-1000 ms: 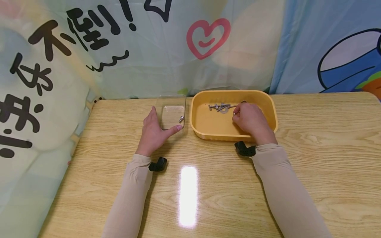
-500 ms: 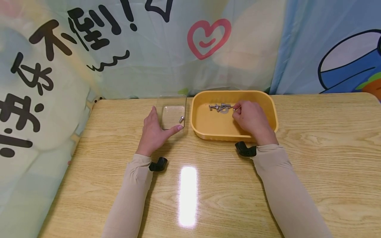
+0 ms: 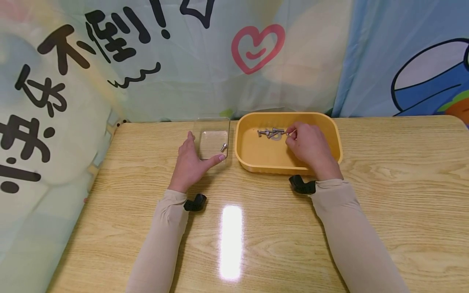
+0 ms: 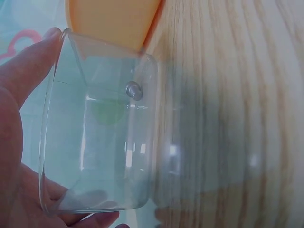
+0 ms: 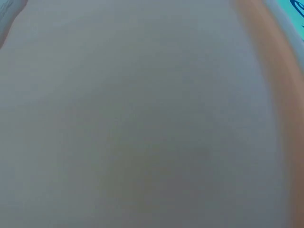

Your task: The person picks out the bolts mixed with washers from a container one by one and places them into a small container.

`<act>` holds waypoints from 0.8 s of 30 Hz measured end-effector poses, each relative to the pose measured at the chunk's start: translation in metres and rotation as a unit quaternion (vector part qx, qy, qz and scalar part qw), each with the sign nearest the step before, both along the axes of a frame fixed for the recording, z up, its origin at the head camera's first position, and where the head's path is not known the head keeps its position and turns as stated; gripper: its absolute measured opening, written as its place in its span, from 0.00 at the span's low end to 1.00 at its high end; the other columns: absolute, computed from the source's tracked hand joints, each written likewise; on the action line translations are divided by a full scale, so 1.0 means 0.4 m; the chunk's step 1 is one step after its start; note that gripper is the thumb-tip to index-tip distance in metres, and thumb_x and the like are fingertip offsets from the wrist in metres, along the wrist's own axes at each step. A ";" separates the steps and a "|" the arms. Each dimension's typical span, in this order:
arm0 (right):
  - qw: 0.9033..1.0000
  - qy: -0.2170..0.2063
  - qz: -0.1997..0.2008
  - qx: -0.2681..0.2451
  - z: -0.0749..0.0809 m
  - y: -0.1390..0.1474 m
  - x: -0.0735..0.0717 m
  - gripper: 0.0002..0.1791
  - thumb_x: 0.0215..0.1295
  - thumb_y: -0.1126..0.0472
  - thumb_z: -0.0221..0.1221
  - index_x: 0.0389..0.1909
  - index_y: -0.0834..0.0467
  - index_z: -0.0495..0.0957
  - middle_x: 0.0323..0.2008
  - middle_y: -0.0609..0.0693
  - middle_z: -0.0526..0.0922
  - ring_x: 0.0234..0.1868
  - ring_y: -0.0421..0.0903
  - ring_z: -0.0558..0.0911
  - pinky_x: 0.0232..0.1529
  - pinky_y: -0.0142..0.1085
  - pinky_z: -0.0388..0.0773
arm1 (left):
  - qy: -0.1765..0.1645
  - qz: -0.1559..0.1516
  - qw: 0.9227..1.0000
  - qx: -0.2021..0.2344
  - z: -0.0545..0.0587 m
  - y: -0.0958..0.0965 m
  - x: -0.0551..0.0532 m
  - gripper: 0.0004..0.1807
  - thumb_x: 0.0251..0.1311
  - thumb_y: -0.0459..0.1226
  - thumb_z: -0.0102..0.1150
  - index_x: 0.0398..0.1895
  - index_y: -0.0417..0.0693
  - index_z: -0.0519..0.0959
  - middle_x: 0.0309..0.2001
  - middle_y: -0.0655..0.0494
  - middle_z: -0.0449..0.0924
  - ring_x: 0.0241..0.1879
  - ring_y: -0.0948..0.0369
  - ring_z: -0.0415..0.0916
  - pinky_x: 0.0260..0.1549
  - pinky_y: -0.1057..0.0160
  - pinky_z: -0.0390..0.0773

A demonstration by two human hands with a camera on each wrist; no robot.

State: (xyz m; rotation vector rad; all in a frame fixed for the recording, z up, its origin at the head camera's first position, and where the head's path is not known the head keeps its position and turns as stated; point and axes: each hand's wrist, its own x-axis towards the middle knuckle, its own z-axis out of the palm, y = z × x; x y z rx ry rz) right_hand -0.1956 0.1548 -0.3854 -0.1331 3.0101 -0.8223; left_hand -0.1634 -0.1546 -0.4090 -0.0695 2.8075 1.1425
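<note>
left hand [image 3: 193,163]: gripping the clear box [image 3: 210,142]; likely to jog it if squeezed unevenly; thumb at near right corner, fingers along left wall.
right hand [image 3: 308,147]: over the screws [image 3: 272,133] inside the yellow tray [image 3: 258,156]; could fumble or scatter them if pinched loosely; thumb and forefinger curled together, wrist over near rim; holding one or not, cannot tell.
lone screw [image 3: 224,147]: inside the clear box, near right corner.
table [image 3: 146,171]: pale wood, clear box left, yellow tray right.
</note>
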 end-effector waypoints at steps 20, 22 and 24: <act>1.000 -0.001 0.006 -0.013 0.023 -0.027 0.013 0.14 0.66 0.66 0.52 0.48 0.67 0.79 0.39 0.60 0.83 0.40 0.57 0.77 0.46 0.50 0.72 | -0.004 0.008 1.000 0.012 -0.004 0.004 -0.002 0.72 0.48 0.65 0.71 0.81 0.41 0.36 0.76 0.43 0.58 0.74 0.45 0.55 0.70 0.46 0.59; 1.000 0.006 0.011 -0.015 0.023 -0.029 0.013 0.14 0.65 0.66 0.52 0.48 0.67 0.79 0.39 0.60 0.83 0.40 0.57 0.77 0.45 0.50 0.72 | -0.006 0.009 1.000 0.013 -0.003 0.004 -0.002 0.72 0.48 0.65 0.72 0.81 0.41 0.36 0.76 0.43 0.58 0.74 0.45 0.55 0.71 0.46 0.59; 1.000 0.009 0.015 -0.017 0.024 -0.032 0.014 0.14 0.66 0.66 0.53 0.48 0.67 0.79 0.39 0.60 0.83 0.40 0.57 0.77 0.45 0.50 0.72 | -0.006 0.009 1.000 0.013 -0.003 0.004 -0.002 0.72 0.48 0.65 0.72 0.81 0.41 0.36 0.76 0.43 0.58 0.74 0.45 0.55 0.70 0.46 0.59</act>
